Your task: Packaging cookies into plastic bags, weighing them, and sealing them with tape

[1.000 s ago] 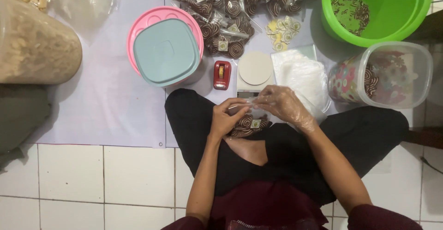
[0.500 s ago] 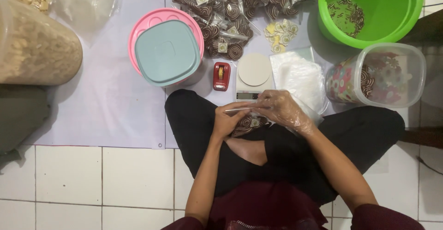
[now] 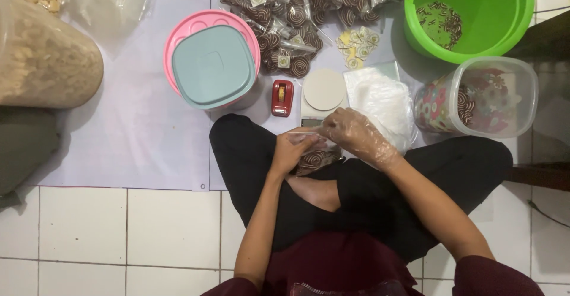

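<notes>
In the head view, the left hand (image 3: 292, 152) and the gloved right hand (image 3: 355, 137) are both pinching the top edge of a small clear bag of spiral cookies (image 3: 314, 158) over the lap, just near of the kitchen scale (image 3: 323, 94). The bag is looking light, slippery and fragile, best gripped along its top edge.

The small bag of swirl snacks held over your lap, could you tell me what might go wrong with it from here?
The small bag is pinched between the left hand and the gloved right hand above the lap, so a slip could spill the pieces onto the trousers. The scale and red tape dispenser lie close ahead, and an elbow swing might knock them.
</notes>
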